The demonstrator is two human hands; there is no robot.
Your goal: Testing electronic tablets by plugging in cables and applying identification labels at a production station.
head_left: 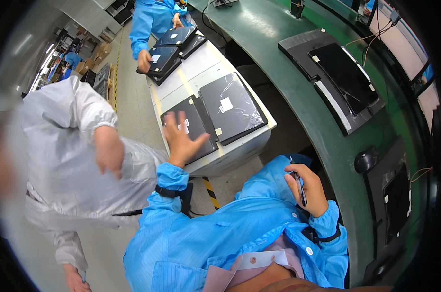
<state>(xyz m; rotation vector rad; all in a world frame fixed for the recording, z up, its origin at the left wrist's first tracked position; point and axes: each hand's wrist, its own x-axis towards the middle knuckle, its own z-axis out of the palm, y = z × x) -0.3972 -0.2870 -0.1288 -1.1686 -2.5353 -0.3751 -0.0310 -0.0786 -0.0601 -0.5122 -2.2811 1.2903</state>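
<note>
My left hand (181, 142) is raised with its fingers spread and nothing in them. It hovers over or just in front of a dark flat panel (199, 127) on a white stand (215, 163); whether it touches the panel I cannot tell. Beside that panel lies a larger dark, laptop-like panel (240, 115) under clear film, with small pale stickers. My right hand (312, 191) is closed around a black pen (298, 187), held in front of my blue smock near the bench.
A green bench (322, 141) runs along the right, bearing a black screen (344, 78) in a dark frame, another screen (396, 207) and a computer mouse (366, 160). A co-worker in white (79, 160) stands close at left. Another in blue (150, 19) handles stacked dark panels (164, 59) beyond.
</note>
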